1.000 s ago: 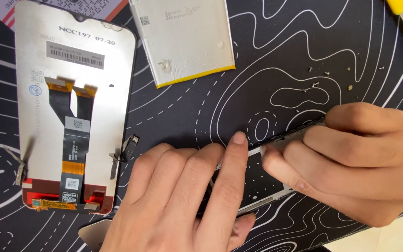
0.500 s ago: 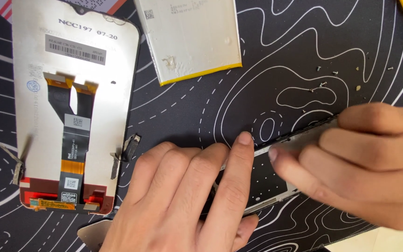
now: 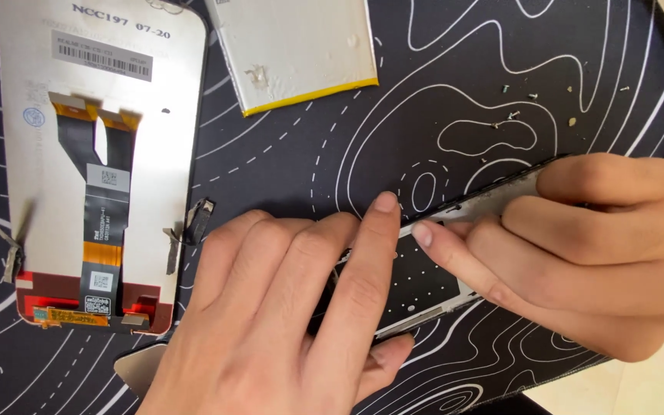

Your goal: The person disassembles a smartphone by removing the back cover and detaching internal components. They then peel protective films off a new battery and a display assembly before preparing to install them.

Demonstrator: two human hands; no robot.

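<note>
Both hands on phone frame, low on mat.
Left hand (image 3: 286,307) pressed flat on frame (image 3: 424,284); right hand (image 3: 593,246) pinched tight on its upper edge; screen (image 3: 94,154) and battery (image 3: 293,50) apart on mat (image 3: 439,100).

Work mat (image 3: 578,61) covers the bench. Display panel (image 3: 94,154), at the mat's left edge. Flat battery (image 3: 293,50), far edge, right of the panel. Loose screws (image 3: 516,115), far right. Phone frame (image 3: 439,269), near edge, under the left hand (image 3: 286,323) and right hand (image 3: 585,253).
</note>
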